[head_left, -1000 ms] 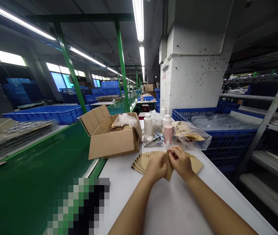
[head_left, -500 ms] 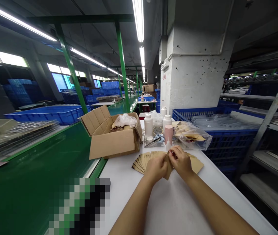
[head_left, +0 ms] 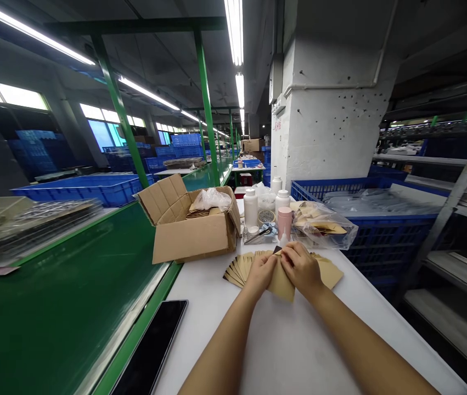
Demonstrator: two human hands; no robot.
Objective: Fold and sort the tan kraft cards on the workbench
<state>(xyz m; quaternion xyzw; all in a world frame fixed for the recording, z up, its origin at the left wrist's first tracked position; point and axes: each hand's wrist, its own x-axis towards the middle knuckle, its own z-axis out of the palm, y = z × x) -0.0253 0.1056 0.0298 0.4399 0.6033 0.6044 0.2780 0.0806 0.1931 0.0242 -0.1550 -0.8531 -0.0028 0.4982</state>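
Observation:
A tan paper envelope (head_left: pixel 281 285) hangs between my two hands above the white table, its dark top edge showing near the fingertips. My left hand (head_left: pixel 261 272) pinches its upper left side. Close beside it, my right hand (head_left: pixel 302 267) pinches the upper right side with thumb and fingers. Behind and to the left of my hands, several tan envelopes with dark edges (head_left: pixel 238 269) lie fanned out on the table. More tan envelopes (head_left: pixel 330 271) lie to the right, partly hidden by my right hand.
An open cardboard box (head_left: pixel 194 238) stands back left. White bottles (head_left: pixel 251 208), a pink bottle (head_left: pixel 285 224) and a plastic bag of envelopes (head_left: pixel 324 225) stand or lie behind my hands. A phone (head_left: pixel 153 345) lies front left, beside the green conveyor (head_left: pixel 64 307). Right: blue crate (head_left: pixel 385 233).
The envelope between my hands has turned so that its broad face shows more. My left hand has shifted slightly. The phone now appears clearly where a pixelated patch was.

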